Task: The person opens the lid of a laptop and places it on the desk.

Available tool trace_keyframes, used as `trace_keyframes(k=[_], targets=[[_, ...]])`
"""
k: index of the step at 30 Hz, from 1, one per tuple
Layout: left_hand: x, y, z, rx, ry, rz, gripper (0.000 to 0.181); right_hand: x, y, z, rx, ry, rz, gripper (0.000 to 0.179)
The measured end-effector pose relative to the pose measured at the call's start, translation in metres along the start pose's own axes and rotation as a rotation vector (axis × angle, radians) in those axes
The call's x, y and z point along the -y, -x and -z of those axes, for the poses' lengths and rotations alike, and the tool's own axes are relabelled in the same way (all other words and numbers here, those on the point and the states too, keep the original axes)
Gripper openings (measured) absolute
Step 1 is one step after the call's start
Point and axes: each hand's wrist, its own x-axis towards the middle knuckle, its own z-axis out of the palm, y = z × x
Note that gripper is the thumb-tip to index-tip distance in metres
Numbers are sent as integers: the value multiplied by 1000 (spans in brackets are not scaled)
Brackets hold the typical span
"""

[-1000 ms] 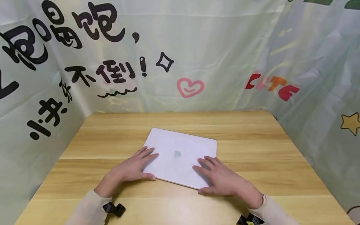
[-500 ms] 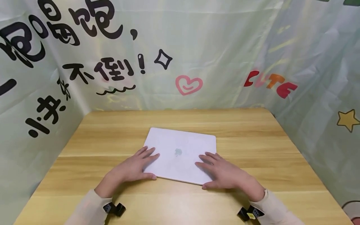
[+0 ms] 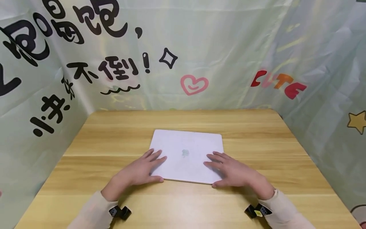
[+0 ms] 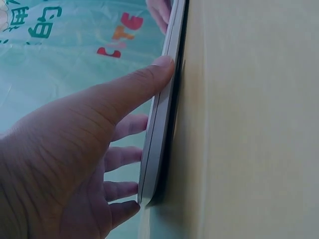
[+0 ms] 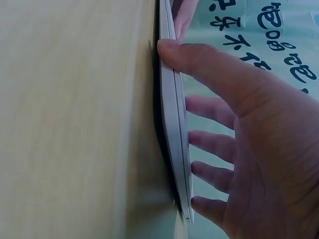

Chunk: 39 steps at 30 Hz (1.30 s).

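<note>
A closed silver laptop (image 3: 187,168) lies flat on the wooden table, nearly square to its front edge, with an apple-shaped logo on its lid. My left hand (image 3: 143,169) rests on its left side, fingers spread over the lid. In the left wrist view, the thumb (image 4: 134,89) touches the laptop's front edge (image 4: 160,114). On the right side, my right hand (image 3: 235,171) lies the same way, its fingertips on the lid. The right wrist view shows that thumb (image 5: 199,59) against the front edge (image 5: 173,109) too.
The wooden table (image 3: 183,206) extends around the laptop on all sides. Printed fabric (image 3: 228,47) hangs along its back, left and right edges. Small black devices (image 3: 120,212) are strapped at both wrists over light sleeves.
The laptop has turned slightly counterclockwise, its right side moving away from me. My right hand has moved forward and right with it, while the left hand has barely shifted.
</note>
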Motion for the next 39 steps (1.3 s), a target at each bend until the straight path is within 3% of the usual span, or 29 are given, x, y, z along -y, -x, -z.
trace_keyframes(k=[21,28,39], targets=[[-27,-7,-7,-44,-8,55,86,-17,1,7,34,-72,-29,74],[-20,-5,-3,-71,41,63,86,0,-6,14,-24,-6,-27,75],[-1,5,-1,-130,177,113,94,27,-28,18,-100,-16,37,74]])
